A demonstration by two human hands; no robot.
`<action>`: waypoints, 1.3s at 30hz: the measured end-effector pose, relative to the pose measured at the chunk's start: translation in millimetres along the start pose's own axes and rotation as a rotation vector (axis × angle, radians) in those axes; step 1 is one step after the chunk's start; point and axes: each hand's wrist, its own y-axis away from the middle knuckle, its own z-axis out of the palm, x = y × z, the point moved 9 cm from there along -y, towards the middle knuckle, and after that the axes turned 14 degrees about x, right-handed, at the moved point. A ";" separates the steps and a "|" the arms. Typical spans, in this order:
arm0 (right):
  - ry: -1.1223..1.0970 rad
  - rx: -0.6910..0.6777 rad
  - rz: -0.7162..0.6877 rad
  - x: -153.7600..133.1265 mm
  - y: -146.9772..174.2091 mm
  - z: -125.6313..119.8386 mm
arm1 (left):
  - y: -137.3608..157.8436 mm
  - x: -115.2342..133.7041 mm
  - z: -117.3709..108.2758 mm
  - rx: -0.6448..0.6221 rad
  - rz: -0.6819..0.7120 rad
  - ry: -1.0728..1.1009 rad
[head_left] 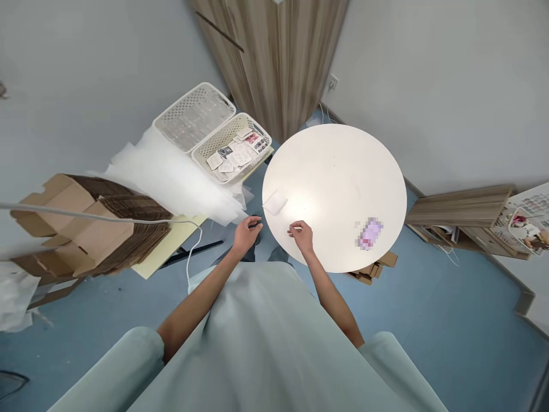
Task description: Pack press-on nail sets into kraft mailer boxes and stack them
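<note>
A small, white, translucent packet (275, 202) lies near the left edge of the round white table (343, 154). Just below it, beyond the table's edge, is my left hand (246, 236), fingers bent and thumb apart, with nothing visible in its grasp. My right hand (302, 236) hovers over the near part of the tabletop, to the packet's lower right. Its fingers are loosely curled with gaps between them, and I see nothing held there. Neither hand appears to touch the packet.
Left of the table are a white basket of printed cards (235, 154), a second basket (195, 117), white foam sheets (171, 171) and folded cardboard boxes (107, 220). A pixelated purple item (369, 233) lies on the table. A white cable (141, 221) crosses at left.
</note>
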 end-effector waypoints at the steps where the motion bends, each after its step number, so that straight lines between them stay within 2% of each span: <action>1: -0.002 -0.004 -0.002 0.7 2.8 1.4 | 3.0 -1.6 -5.5 0.016 -0.004 0.014; 8: -0.019 -0.011 -0.041 -2.3 31.5 18.2 | 6.9 -2.3 -31.5 0.047 -0.005 0.130; 13: 0.027 0.007 -0.120 -23.0 56.1 42.6 | -7.6 -10.7 -69.8 0.093 0.027 0.258; 17: 0.047 0.022 -0.170 -41.5 84.0 75.4 | -20.3 -35.6 -119.6 0.194 0.045 0.353; 24: 0.134 -0.030 -0.256 -62.1 142.7 152.0 | -28.1 -96.5 -218.4 0.357 0.090 0.413; 28: 0.185 -0.076 -0.315 -71.8 169.8 192.3 | -29.8 -122.3 -278.9 0.509 0.156 0.345; 31: 0.210 -0.118 -0.343 -76.2 182.4 219.7 | -34.1 -137.6 -313.9 0.634 0.184 0.228; 33: 0.233 -0.151 -0.358 -78.9 187.9 236.9 | -40.4 -147.4 -328.7 0.691 0.183 0.149; 35: 0.268 -0.182 -0.376 -83.1 192.5 252.9 | -50.6 -156.8 -334.8 0.686 0.176 0.071; 39: 0.342 -0.240 -0.416 -96.3 201.4 281.4 | -75.0 -175.4 -327.9 0.518 0.171 -0.073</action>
